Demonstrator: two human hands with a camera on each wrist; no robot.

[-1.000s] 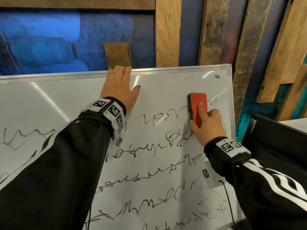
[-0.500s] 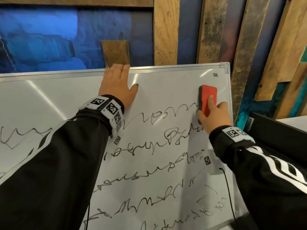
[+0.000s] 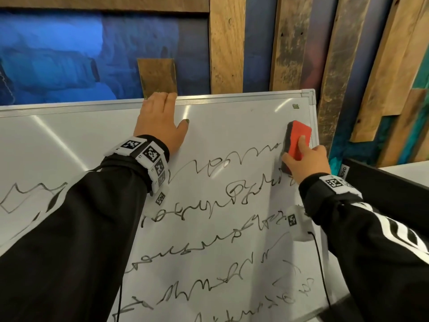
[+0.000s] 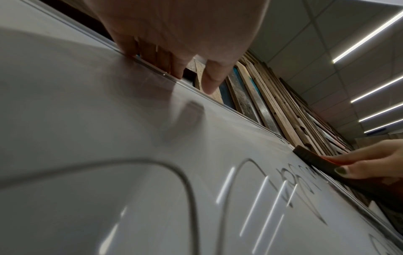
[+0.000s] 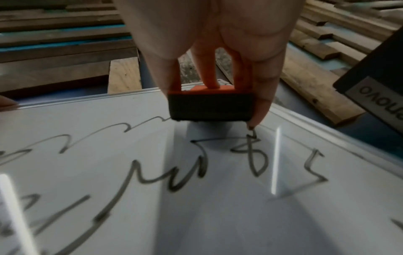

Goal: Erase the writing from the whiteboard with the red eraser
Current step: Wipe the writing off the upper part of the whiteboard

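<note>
A tilted whiteboard carries several rows of black scribbled writing. My right hand grips the red eraser, its dark felt side pressed on the board near the top right corner, at the right end of the top scribble. The right wrist view shows the eraser between thumb and fingers, with the writing just below it. My left hand lies palm down at the board's top edge, fingers curled over the frame. The eraser appears far right in the left wrist view.
Behind the board stands a wall of wooden planks and a blue panel. A black Lenovo-marked object sits just right of the board's right edge. A thin black cable hangs from my right wrist over the board.
My right hand has slid the eraser rightward and slightly up along the top scribble, to the board's right edge; the right end of that line is wiped. The left hand kept its hold.
</note>
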